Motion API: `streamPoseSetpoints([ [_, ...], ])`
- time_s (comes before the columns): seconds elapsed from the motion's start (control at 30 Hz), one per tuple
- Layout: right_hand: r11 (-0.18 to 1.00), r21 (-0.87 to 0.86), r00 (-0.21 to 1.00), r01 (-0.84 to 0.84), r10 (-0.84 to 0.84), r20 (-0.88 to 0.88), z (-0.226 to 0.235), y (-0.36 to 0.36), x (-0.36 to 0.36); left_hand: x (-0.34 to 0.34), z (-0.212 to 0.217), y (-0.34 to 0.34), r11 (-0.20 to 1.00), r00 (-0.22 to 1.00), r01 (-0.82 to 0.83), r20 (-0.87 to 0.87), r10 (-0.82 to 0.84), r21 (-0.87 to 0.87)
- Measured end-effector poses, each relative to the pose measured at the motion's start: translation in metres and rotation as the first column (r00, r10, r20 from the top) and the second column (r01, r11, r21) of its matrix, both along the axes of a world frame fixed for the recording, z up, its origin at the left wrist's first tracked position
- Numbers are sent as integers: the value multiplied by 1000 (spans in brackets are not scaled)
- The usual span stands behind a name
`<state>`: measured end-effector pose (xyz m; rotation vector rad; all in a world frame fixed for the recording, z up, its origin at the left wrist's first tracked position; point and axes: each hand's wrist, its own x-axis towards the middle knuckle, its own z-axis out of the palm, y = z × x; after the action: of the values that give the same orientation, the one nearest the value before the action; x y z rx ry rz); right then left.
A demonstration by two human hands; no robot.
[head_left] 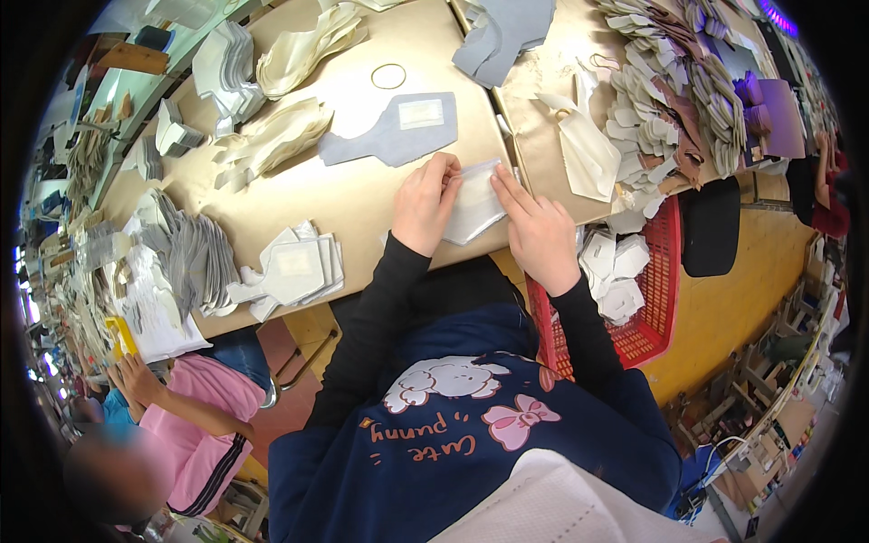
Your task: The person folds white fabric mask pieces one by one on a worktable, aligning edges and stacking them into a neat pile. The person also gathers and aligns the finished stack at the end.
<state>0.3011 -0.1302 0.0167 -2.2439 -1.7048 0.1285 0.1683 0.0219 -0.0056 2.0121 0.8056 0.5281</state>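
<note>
At the table's near edge lies a pale grey-white cut panel [472,210] with a whitish strip along its upper edge. The fingers of my left hand [425,206] pinch that panel near its upper left corner. My right hand [541,237] rests on its right side, index and middle fingers stretched out flat against it. Just beyond my left hand is a blue-grey cut panel [385,140] bearing a small cream rectangle [421,112]. Further left, a fanned stack of similar pale panels [303,271] sits near the edge.
Cream piece bundles [272,140], a grey stack [195,258] and a rubber band [388,76] lie on the brown-covered table [362,204]. Many cut pieces [638,118] crowd the right. A red basket [661,317] holding white pieces stands below. A person in pink [204,407] works at left.
</note>
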Motion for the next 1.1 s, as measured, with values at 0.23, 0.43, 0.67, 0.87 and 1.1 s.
streamPoseSetpoints([
  [0.23, 999, 31, 999, -15, 16, -28, 2, 5, 5, -2, 2, -5, 981, 979, -173, 95, 182, -92],
  [0.43, 999, 41, 1000, -20, 20, 0, -2, 6, 4, -14, 1, -25, 891, 963, -250, 1, 270, 379],
  [0.67, 938, 105, 943, -330, 332, -10, 6, 6, 19, -44, -6, -96, 878, 978, 111, -210, -13, 465],
  [0.87, 797, -74, 799, -599, 601, 4, -12, 44, 27, -57, -28, -103, 783, 930, 230, -367, -2, 579],
  [1.1, 822, -81, 811, -564, 570, 133, -27, 82, 42, -56, -26, -106, 797, 932, 208, -361, 13, 567],
])
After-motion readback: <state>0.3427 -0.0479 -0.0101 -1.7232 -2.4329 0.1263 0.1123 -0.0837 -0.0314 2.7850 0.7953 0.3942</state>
